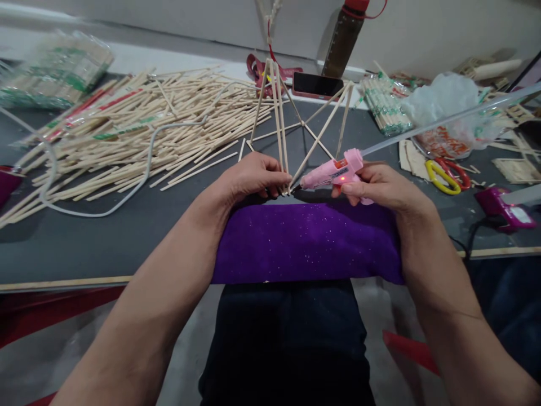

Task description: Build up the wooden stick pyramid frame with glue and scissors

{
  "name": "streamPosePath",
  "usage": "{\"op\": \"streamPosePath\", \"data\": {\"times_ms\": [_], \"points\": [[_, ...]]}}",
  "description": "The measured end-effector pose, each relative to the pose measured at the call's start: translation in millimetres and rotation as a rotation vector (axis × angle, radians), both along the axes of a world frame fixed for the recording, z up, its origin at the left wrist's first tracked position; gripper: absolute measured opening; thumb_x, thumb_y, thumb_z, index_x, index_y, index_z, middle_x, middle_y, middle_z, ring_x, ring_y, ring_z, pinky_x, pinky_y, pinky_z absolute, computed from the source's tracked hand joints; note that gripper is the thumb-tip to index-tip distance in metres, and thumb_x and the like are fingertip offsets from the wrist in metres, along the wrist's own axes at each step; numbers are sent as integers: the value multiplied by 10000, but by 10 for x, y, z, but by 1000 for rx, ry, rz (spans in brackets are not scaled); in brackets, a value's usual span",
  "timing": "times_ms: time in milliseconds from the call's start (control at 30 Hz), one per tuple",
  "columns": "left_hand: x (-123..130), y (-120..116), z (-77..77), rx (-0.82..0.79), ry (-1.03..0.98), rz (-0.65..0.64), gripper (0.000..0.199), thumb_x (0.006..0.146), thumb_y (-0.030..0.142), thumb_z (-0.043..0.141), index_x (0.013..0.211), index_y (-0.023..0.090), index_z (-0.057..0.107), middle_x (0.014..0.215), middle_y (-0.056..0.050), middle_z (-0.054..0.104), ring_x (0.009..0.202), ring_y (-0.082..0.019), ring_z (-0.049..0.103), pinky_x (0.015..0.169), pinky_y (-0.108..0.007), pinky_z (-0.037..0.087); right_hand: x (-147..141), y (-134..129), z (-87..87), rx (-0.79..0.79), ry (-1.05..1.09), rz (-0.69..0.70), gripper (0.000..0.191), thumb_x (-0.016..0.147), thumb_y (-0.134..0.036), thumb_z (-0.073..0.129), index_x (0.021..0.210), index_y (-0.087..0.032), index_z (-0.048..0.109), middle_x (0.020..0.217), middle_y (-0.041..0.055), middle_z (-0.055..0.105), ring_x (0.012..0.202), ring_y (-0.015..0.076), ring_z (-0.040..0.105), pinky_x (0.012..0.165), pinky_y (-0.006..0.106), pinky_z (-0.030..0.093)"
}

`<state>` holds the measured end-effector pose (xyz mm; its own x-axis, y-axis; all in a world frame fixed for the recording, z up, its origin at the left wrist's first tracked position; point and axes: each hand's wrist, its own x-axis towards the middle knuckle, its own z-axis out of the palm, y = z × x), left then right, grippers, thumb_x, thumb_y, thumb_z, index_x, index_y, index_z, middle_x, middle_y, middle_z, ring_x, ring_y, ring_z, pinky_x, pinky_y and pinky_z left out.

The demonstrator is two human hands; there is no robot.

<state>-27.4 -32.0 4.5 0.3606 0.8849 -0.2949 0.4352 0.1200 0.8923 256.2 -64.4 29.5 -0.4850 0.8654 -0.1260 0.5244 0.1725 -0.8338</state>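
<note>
A frame of thin wooden sticks [320,137] stands on the dark table, with peaks at its top left and top right. My left hand [257,176] pinches the lower front corner of the frame, where several sticks meet. In my right hand [372,183] is a pink glue gun [332,172] with a small lit red light and a long clear glue stick [448,119] out of its back. The gun's tip is right beside the corner at my left fingertips. A purple cloth pad [308,242] lies under my wrists at the table's front edge.
Loose sticks [169,124] are heaped at the left, crossed by a white cable [150,163]. Behind stand a bottle [343,42] and a phone [318,84]. To the right are bagged sticks [385,104], a plastic bag [448,113], scissors [443,176] and a magenta device [505,208].
</note>
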Motion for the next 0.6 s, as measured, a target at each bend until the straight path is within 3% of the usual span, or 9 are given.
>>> {"op": "streamPosePath", "data": {"times_ms": [267, 600], "points": [[-20, 8, 7, -38, -32, 1, 67, 747, 202, 738, 789, 149, 741, 706, -68, 704, 571, -127, 613, 495, -244, 409, -71, -14, 27, 2, -3, 5, 322, 880, -458, 674, 855, -145, 744, 600, 15, 595, 515, 92, 486, 493, 252, 326], [-25, 10, -17, -32, -46, 2, 69, 719, 179, 736, 783, 156, 751, 685, -59, 688, 574, -132, 608, 492, -252, 397, -62, 3, -30, -39, 9, 9, 400, 879, -542, 673, 904, -151, 756, 601, 8, 588, 523, 87, 481, 491, 239, 322]]}}
